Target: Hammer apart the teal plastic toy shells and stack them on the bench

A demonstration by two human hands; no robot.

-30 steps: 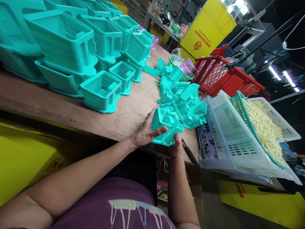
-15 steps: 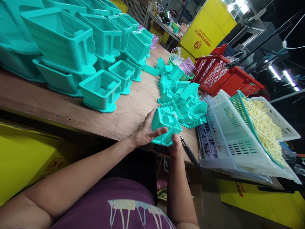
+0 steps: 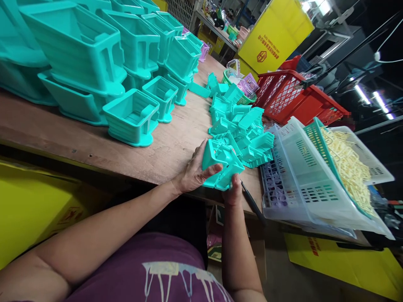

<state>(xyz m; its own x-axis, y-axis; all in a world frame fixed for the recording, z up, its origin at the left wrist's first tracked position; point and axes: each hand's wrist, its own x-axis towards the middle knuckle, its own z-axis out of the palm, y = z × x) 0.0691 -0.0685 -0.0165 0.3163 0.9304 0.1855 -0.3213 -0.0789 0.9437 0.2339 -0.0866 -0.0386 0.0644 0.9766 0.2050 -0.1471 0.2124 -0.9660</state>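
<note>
Between both hands, at the table's front edge, is a turquoise plastic box-shaped part (image 3: 223,161). My left hand (image 3: 197,170) grips its left side, thumb lying across the near face. At its lower right corner, my right hand (image 3: 234,191) closes on it with the thumb up; the other fingers are hidden behind or below. Just beyond the held part lies a heap of loose turquoise plastic pieces (image 3: 239,121). A dark pen-like tool (image 3: 252,203) rests by my right hand, over the table edge.
Stacked turquoise plastic bins (image 3: 132,117) fill the left of the wooden table (image 3: 176,144). To the right stand a white perforated basket (image 3: 302,176) with pale yellow sticks (image 3: 346,167) and a red crate (image 3: 292,96). A yellow carton (image 3: 273,37) is behind.
The held part has tilted slightly and shifted a little to the right, and my right hand has moved with it. Both hands keep their grip.
</note>
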